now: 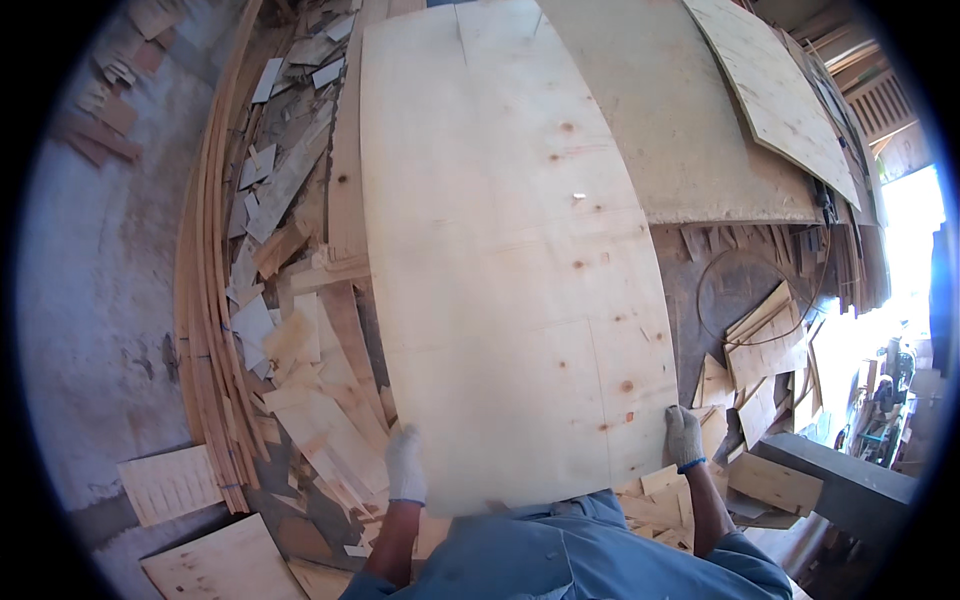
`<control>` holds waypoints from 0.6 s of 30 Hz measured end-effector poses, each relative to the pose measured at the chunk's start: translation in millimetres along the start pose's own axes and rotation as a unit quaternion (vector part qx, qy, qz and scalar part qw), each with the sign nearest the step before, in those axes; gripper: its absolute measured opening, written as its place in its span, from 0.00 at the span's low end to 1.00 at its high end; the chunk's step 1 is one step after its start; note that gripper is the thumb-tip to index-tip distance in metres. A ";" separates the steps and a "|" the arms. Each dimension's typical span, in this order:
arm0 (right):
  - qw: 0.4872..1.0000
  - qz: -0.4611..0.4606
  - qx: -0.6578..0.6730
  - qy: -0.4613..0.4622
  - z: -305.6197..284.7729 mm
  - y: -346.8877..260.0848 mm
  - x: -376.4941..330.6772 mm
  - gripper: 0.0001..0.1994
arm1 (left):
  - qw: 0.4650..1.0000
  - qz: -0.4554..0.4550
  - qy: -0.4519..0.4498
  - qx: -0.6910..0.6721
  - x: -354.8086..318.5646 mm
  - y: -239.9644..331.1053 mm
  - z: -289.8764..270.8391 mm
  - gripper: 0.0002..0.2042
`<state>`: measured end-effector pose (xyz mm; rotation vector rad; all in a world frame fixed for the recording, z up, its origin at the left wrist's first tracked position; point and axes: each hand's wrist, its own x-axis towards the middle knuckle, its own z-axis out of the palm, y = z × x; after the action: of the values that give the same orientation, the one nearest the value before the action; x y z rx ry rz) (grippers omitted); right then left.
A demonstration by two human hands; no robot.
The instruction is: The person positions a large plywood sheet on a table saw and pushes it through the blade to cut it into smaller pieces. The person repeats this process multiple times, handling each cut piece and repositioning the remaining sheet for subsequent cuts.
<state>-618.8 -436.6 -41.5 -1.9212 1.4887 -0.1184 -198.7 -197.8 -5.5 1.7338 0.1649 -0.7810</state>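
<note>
Gripping opposite edges near the body, the gloved left hand (406, 466) and right hand (685, 437) pinch the plywood sheet (500, 260), likely for balance (its far portion overlaps the brown tabletop (690, 130), perhaps for support).

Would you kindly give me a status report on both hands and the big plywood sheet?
Left hand and right hand holding opposite edges of plywood sheet. Knotty face up, small white chip on top. Loose offcuts littering both sides.
</note>
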 end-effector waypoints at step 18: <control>0.998 -0.040 0.026 0.035 1.2 -9.6 19.8 0.18 | 0.999 -0.003 -0.045 0.009 42.5 -23.7 -27.7 0.15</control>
<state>-603.7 -452.5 -43.5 -1.9535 1.4396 -0.2616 -166.3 -177.2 -46.3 1.7113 0.1021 -0.8661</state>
